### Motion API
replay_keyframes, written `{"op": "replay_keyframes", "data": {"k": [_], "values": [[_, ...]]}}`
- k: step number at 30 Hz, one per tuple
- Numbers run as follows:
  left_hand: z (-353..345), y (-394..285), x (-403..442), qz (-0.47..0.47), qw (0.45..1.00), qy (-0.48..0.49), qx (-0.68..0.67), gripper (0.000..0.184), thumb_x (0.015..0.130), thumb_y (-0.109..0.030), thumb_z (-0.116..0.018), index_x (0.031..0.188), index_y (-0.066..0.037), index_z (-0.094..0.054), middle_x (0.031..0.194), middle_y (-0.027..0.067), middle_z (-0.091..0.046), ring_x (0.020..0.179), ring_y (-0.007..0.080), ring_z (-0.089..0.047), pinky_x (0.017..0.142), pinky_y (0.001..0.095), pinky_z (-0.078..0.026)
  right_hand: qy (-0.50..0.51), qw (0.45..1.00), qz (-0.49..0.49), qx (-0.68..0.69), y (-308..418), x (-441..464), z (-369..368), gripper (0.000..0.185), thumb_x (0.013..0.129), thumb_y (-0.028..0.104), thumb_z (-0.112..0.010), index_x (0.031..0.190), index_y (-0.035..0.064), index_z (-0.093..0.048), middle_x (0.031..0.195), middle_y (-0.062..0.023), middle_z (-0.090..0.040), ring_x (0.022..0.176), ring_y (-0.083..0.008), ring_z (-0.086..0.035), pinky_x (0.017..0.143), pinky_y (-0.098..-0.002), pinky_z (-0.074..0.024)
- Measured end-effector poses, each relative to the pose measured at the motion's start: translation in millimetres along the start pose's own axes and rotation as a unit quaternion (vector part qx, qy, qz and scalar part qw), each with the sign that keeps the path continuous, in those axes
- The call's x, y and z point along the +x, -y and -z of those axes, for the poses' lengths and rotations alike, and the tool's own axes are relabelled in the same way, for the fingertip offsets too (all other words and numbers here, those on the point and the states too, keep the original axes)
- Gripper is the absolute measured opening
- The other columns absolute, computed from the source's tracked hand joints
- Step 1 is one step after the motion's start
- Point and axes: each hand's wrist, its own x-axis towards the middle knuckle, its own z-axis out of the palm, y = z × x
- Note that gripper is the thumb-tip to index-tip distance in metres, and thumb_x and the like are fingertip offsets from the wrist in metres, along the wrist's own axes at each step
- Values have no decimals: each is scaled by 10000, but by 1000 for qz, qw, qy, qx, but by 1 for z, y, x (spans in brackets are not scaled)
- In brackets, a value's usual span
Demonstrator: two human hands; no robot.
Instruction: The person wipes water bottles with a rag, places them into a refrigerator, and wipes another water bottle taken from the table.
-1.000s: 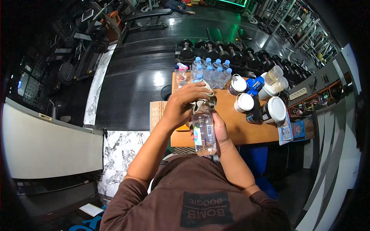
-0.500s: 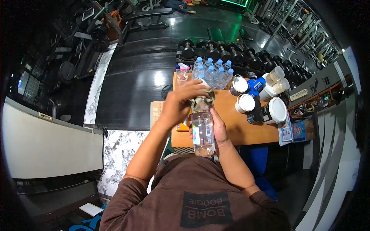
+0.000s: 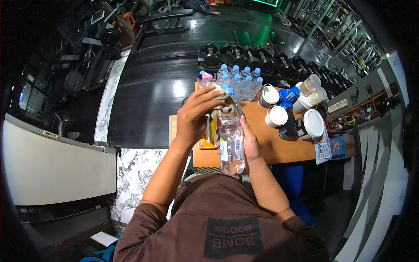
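My right hand (image 3: 250, 144) is wrapped around a clear plastic water bottle (image 3: 232, 148), held tilted above the near edge of the wooden table (image 3: 283, 150). The bottle carries a label and a barcode, and its blue cap (image 3: 229, 91) shows at the top. In my left hand (image 3: 195, 114) is a bunched beige and dark patterned cloth (image 3: 226, 108), lying against the bottle's shoulder and neck. The left palm is hidden. Behind the cloth stand several more blue-capped water bottles (image 3: 248, 88), with a pink-topped spray bottle (image 3: 205, 78) at their left.
White-lidded tubs (image 3: 313, 124) and a blue package (image 3: 288, 96) sit on the table's right side. An orange-yellow box (image 3: 207, 144) lies under my left hand. Beyond the table is a rack of dumbbells (image 3: 262, 59). A white cabinet (image 3: 56, 161) stands at left.
The cloth and my left hand have shifted slightly left, uncovering the bottle's neck and blue cap. The bottle has turned and risen a little in my right hand.
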Motion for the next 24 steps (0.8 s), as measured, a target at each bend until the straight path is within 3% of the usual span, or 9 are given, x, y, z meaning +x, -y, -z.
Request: {"op": "replay_keyframes", "data": {"k": [3, 6, 7, 8, 13, 14, 18, 20, 24], "values": [[-19, -6, -11, -43, 997, 67, -6, 346, 770, 52, -773, 1092, -73, -796, 1285, 75, -768, 1318, 340, -654, 1101, 451, -516, -14, 996, 84, -17, -14, 10, 10, 656, 1107, 625, -390, 1374, 68, -610, 1076, -143, -747, 828, -291, -784, 671, -435, -688], [-22, -18, -25, -18, 995, 76, -56, 274, 771, 9, -802, 1041, -40, -794, 1223, 86, -790, 1328, 350, -651, 1133, 472, -488, 2, 999, 36, 39, -7, 6, 16, 606, 1117, 588, -402, 1393, 87, -604, 1106, -141, -744, 855, -276, -785, 678, -431, -688], [-20, -21, -31, -18, 995, 77, -57, 274, 771, 9, -802, 1041, -40, -794, 1223, 86, -790, 1328, 350, -651, 1133, 472, -488, 120, 990, 47, 60, -1, 8, 20, 553, 1142, 502, -429, 1513, 103, -522, 1211, -93, -704, 1029, -195, -734, 819, -366, -654], [-17, -24, -36, -10, 989, 109, -102, 276, 766, 32, -784, 1032, -38, -793, 1212, 92, -793, 1315, 350, -661, 1126, 472, -492, -51, 991, 44, 117, -4, 11, 17, 565, 1131, 535, -435, 1459, 94, -564, 1153, -103, -716, 915, -210, -760, 716, -392, -666], [7, -13, -29, 50, 980, 102, -162, 319, 716, 71, -735, 1014, -21, -801, 1169, 116, -806, 1258, 336, -704, 1114, 454, -498, -5, 999, 29, -12, 9, -3, 9, 656, 1113, 612, -409, 1347, 40, -628, 1062, -140, -757, 817, -268, -773, 673, -430, -665], [12, -12, -24, 36, 988, 74, -130, 515, 651, 201, -609, 1068, -31, -803, 1199, 113, -794, 1281, 347, -681, 1103, 455, -501, -6, 999, 29, -12, 9, -4, 9, 656, 1113, 612, -409, 1347, 40, -628, 1062, -140, -757, 817, -268, -773, 673, -430, -665], [7, -10, -9, 24, 998, 14, -64, 432, 713, 126, -750, 1105, -46, -805, 1252, 101, -782, 1289, 344, -678, 1092, 432, -514, 15, 1000, 19, -4, -2, 5, 20, 701, 1113, 636, -361, 1343, 29, -626, 1103, -152, -759, 833, -297, -776, 657, -449, -667], [-4, -8, -12, 2, 993, 84, -80, 441, 719, 110, -757, 1127, -54, -795, 1265, 97, -777, 1295, 355, -673, 1101, 448, -510, -15, 995, 98, 12, -15, 13, 29, 666, 1126, 602, -367, 1371, 32, -608, 1173, -148, -743, 897, -294, -774, 732, -441, -670], [-15, -25, -26, -23, 987, 105, -119, 293, 771, 9, -807, 1062, -29, -808, 1194, 115, -793, 1306, 381, -667, 1124, 496, -494, 1, 997, 62, 53, 2, 7, 16, 561, 1159, 509, -372, 1461, 74, -555, 1109, -58, -735, 944, -180, -749, 857, -315, -637]]}}
